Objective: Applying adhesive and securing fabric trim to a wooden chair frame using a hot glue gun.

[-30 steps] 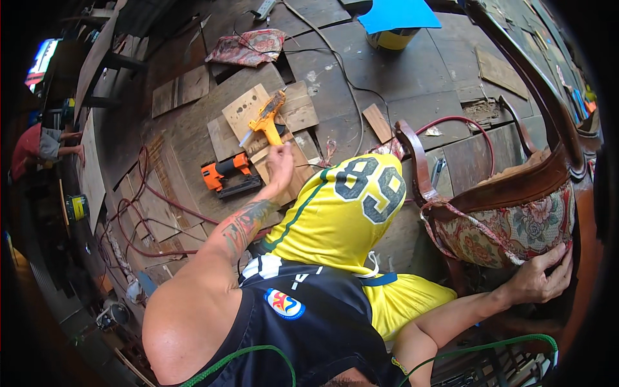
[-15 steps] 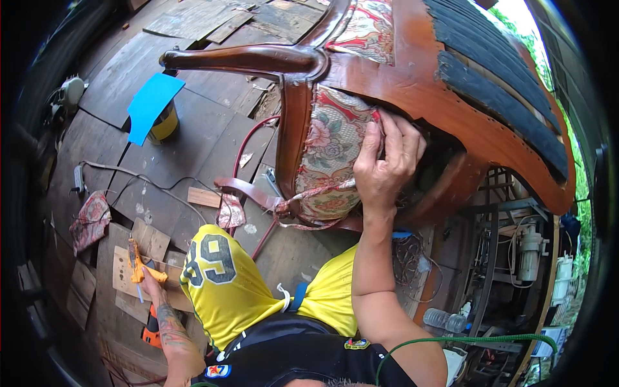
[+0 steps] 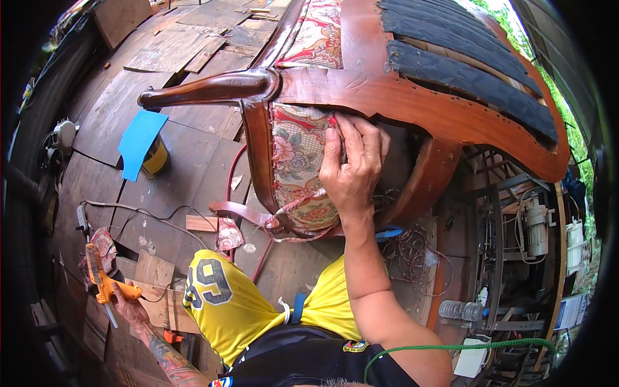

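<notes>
The orange glue gun, its handle clasped in the left hand, was left of the yellow shorts, lengthwise, nozzle foremost. The right hand pinched flowered fabric on the chair.

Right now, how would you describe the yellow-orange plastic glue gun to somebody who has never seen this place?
Start at the brown wooden chair with floral upholstery, then go left past the yellow shorts to the person's left hand. It holds the yellow-orange, pistol-shaped glue gun. Unlike the patterned fabric scrap behind it, it has a pale stick protruding.
</notes>
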Tool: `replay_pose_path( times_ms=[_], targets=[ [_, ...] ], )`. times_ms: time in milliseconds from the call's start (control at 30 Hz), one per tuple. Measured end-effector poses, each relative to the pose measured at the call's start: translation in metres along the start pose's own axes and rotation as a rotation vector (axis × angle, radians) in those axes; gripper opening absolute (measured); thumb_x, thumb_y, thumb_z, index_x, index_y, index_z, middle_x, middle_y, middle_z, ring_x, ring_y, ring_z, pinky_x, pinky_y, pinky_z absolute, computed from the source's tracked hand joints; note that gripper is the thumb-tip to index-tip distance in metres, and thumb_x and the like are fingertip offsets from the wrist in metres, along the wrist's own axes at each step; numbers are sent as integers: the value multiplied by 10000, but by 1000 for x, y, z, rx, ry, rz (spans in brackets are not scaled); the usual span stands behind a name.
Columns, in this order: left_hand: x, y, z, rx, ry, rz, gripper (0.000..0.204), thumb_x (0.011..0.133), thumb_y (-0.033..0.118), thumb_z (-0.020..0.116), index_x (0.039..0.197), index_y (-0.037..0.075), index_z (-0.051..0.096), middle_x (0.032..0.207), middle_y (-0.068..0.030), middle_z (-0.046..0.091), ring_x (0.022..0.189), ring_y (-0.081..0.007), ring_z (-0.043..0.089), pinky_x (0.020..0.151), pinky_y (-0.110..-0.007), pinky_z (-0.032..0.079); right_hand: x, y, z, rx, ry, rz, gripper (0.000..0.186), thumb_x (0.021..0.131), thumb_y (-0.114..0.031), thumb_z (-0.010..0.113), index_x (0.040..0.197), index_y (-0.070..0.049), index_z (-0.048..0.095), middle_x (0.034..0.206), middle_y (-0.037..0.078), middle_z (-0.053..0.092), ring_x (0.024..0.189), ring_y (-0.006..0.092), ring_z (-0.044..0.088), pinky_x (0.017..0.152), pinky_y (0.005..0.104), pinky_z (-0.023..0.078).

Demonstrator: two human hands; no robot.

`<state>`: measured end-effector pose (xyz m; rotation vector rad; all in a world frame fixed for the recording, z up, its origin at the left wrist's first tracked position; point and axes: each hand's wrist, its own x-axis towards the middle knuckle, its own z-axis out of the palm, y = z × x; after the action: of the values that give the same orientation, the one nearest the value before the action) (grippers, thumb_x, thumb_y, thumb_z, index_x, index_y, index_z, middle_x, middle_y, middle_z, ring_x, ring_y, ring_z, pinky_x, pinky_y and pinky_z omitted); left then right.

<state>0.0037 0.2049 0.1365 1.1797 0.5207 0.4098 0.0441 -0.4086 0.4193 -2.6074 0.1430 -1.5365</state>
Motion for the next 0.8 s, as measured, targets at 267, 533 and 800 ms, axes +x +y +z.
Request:
replay_pose_path(
  times_ms=[267,533,800],
  targets=[
    [-70,130,216,-364,-211,-63,581,1079,161,652,1600,72,413,1579,-123,554,899,-159,663,752,-291,548,-1,0,-3,12,-2,-2,233,932,-92,767,1159,-40,776,1156,96,704,1100,346,613,1020,464,487],
    [-28,154,277,-338,-1054,-56,634,1038,275,709,1574,68,442,1484,-183,563,712,-99,545,658,-260,487,-9,-6,-4,31,-14,17,243,932,-121,776,1166,-58,782,1160,84,704,1111,350,604,1025,472,483],
    [-57,220,413,-112,-1415,51,507,1029,269,656,1439,17,496,1569,-267,449,801,-126,499,740,-301,459,8,16,0,-97,72,-129,213,923,-145,786,1122,-71,804,1108,81,725,1014,312,644,962,432,492]
  ],
)
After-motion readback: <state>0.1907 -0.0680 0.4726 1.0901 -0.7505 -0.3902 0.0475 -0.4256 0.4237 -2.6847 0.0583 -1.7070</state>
